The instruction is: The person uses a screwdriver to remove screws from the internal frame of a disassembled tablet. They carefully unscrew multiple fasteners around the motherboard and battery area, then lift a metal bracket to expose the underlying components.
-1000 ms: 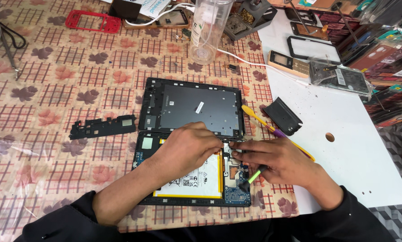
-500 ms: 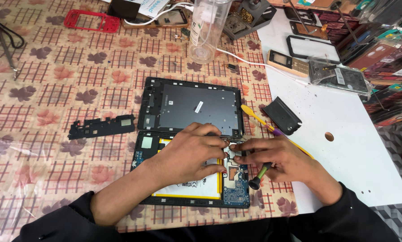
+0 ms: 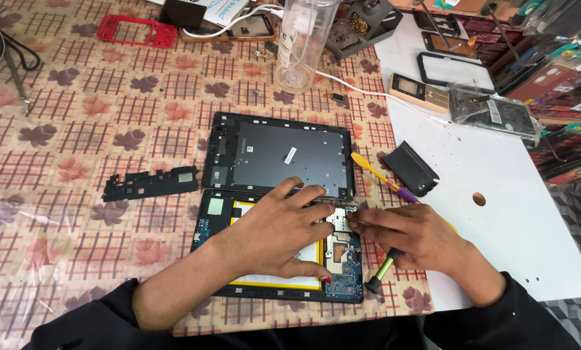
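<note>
Since the earlier frames, both hands have drawn a little closer together over the circuit board, and the screwdriver's handle has swung lower beside the tablet's corner. Now the right hand (image 3: 426, 243) pinches its fingertips together on something small at the metal shield of the circuit board (image 3: 342, 249); what sits between them is too small to tell, while the green-and-black screwdriver (image 3: 380, 272) is tucked under the palm, tip down by the tablet's lower right corner. The left hand (image 3: 280, 230) lies flat and spread across the opened tablet body (image 3: 216, 210), fingers pressing on the yellow-edged battery (image 3: 274, 283) and reaching to the board's top edge, gripping nothing. Judging by how things lie, the disassembly is well along: the grey back cover (image 3: 284, 155) is already off and rests just above the body, and a black inner frame strip (image 3: 149, 183) lies apart to the left on the leaf-patterned tablecloth (image 3: 76, 116). The battery and board remain seated, so the inner work looks unfinished. Nearby, a yellow-and-purple pry tool (image 3: 381, 176) lies beside a small black case (image 3: 415, 167) on the white mat (image 3: 530, 220).
</note>
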